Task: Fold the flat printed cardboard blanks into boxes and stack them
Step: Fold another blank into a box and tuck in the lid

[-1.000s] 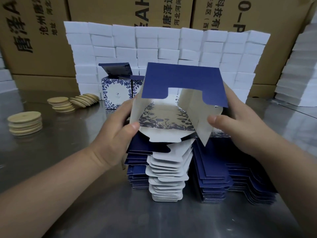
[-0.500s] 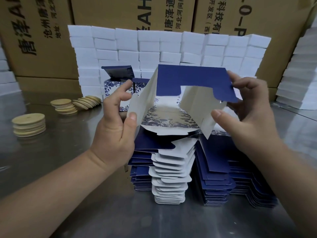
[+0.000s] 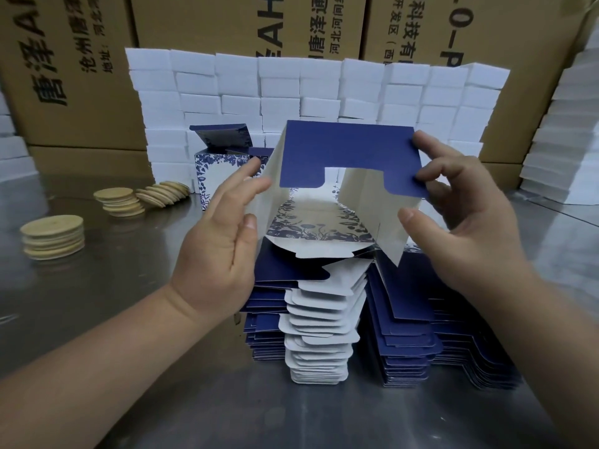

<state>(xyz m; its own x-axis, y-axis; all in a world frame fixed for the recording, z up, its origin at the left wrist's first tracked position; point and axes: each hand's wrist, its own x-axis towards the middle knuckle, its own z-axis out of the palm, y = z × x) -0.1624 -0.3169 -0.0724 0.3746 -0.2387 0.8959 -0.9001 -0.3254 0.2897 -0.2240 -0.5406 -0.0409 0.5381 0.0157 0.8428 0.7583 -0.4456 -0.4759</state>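
Straight-fingered left hand [image 3: 220,251] presses the blank [image 3: 321,218]; right hand [image 3: 463,231]'s fingers [image 3: 434,173] pinch its flap [image 3: 350,153].

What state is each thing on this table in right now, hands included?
held box: opened up, end flaps unfolded.
left hand: fingers straight, against its left wall.
right hand: pinching its blue flap.
flat blanks: stacked, unfolded.
finished box: upright, lid open.
wooden discs: stacked, one pile fanned over.
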